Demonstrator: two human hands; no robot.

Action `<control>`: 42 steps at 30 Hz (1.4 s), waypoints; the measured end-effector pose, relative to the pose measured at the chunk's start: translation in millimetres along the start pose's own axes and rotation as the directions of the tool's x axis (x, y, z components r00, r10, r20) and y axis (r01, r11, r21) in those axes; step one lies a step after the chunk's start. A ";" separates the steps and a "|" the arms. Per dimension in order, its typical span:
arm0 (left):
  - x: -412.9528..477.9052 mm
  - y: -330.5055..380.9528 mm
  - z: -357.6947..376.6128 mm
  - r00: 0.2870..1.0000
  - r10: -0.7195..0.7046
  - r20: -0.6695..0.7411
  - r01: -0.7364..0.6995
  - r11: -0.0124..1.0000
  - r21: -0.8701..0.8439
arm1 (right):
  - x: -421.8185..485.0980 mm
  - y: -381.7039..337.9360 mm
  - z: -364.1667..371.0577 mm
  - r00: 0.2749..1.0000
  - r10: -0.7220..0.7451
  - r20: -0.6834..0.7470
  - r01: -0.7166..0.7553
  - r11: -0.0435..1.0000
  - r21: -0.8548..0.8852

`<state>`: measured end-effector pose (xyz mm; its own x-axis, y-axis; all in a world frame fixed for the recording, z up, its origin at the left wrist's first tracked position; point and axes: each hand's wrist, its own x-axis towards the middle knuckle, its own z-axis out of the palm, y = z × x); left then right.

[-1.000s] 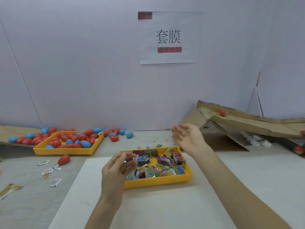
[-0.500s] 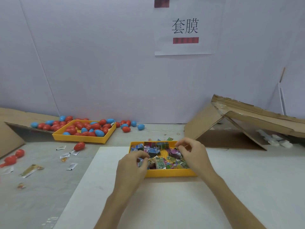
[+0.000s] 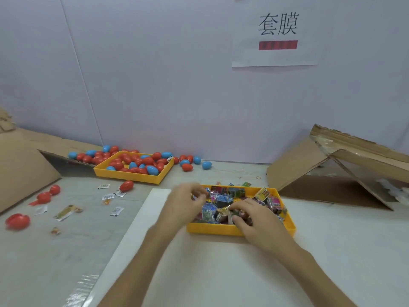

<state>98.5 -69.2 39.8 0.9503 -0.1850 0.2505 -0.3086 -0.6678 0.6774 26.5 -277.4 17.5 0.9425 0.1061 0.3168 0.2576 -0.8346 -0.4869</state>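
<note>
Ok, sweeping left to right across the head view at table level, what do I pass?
Loose red egg → yellow tray of red and blue eggs → left hand → right hand → cardboard ramp. The packet tray spans both hands, so it is omitted.

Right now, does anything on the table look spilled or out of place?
Yes. Red and blue eggs lie loose outside the far yellow tray, and small packets are scattered left of the white board.

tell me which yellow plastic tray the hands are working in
The near yellow plastic tray of colourful foil packets, where the left hand and right hand reach; the far-left tray holds red and blue eggs.
</note>
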 end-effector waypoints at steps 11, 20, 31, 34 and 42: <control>123.2 -77.3 -63.2 0.993 -0.120 0.002 0.085 0.718 0.691 | 1.4 4.9 8.6 0.997 0.043 -0.068 -0.039 0.997 0.070; 114.8 -97.2 -55.7 0.944 -0.117 -0.309 0.260 0.840 0.476 | 2.3 3.6 7.0 0.989 0.081 -0.122 -0.061 0.984 0.165; -4.2 8.2 4.3 0.956 0.290 -0.050 -0.294 0.946 -0.135 | 0.2 1.2 2.3 0.990 0.097 -0.106 -0.075 0.978 0.195; -24.8 12.3 19.2 0.945 0.324 -0.036 -0.326 0.939 -0.108 | 1.3 4.7 -0.9 0.991 0.083 -0.110 -0.060 0.978 0.197; -44.1 8.3 31.6 0.934 0.358 0.016 -0.357 0.933 -0.057 | 1.9 8.0 1.1 0.978 0.166 -0.124 -0.143 0.974 0.173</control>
<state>55.4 -89.3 12.6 0.7774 -0.4229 0.4656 -0.6290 -0.5157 0.5818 30.6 -283.4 13.3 0.9385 -0.1013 0.3301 0.1532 -0.7348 -0.6608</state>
